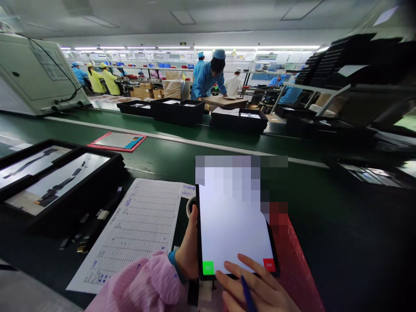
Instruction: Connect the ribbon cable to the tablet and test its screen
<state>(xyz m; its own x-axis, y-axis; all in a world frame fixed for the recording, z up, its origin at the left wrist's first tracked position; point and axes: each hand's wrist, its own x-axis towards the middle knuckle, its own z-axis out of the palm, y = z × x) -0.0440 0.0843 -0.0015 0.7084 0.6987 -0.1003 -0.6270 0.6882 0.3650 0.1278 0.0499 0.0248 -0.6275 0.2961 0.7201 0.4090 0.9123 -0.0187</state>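
Note:
A black-framed tablet (235, 234) with a bright white screen stands tilted up before me. Its lower corners show a green square and a red square; blurred blocks cover the top. My left hand (190, 249), in a pink sleeve with a blue cuff, grips the left edge, its thumb along the side. Over the bottom edge of the screen lies my right hand (253, 279), fingers spread, a blue pen (247, 294) held between them. Whether the fingertips touch the glass I cannot tell. A printed form (133, 234) lies to the left of the tablet.
Black trays (65, 182) of screen panels with dark strips stand left, beside loose dark strips (97, 221). Red bubble wrap (297, 260) lies right. A panel on a red sheet (117, 141) and more black trays (177, 110) sit farther back. A co-worker (209, 78) bends over a box.

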